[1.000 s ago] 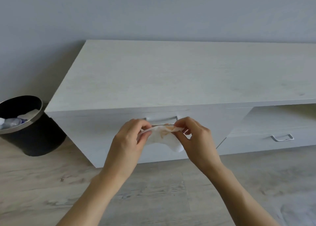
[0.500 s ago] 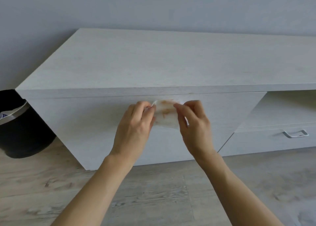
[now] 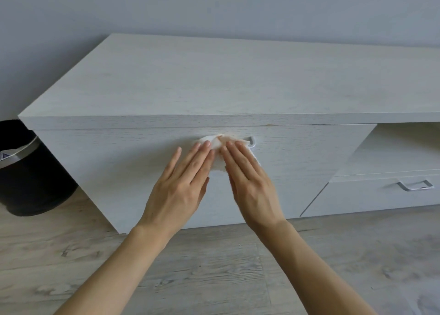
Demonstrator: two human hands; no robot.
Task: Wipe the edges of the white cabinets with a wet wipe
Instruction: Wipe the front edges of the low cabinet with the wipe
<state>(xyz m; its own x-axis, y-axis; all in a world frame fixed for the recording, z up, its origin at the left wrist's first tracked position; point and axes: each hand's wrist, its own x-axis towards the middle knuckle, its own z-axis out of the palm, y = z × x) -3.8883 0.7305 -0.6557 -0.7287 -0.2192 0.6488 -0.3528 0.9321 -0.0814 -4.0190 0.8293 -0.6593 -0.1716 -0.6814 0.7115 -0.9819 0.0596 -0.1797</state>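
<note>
— How does the wet wipe (image 3: 215, 148) look?
— White and crumpled, with an orange-brown stain near its top. The left hand (image 3: 183, 183) and right hand (image 3: 250, 181) press it with straight fingers against the white cabinet's (image 3: 214, 76) drawer front, partly over the metal handle (image 3: 251, 141).
— And around it?
— The top's front edge runs just above. The drawer face stretches away on both sides. A black bin (image 3: 23, 183) stands at the left end.

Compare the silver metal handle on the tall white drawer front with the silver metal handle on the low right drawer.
The tall-front handle is mostly covered by the stained white wet wipe under the left hand and right hand; the low-drawer handle shows whole. The first sits higher; the second lower, set back. Both are silver metal.
</note>
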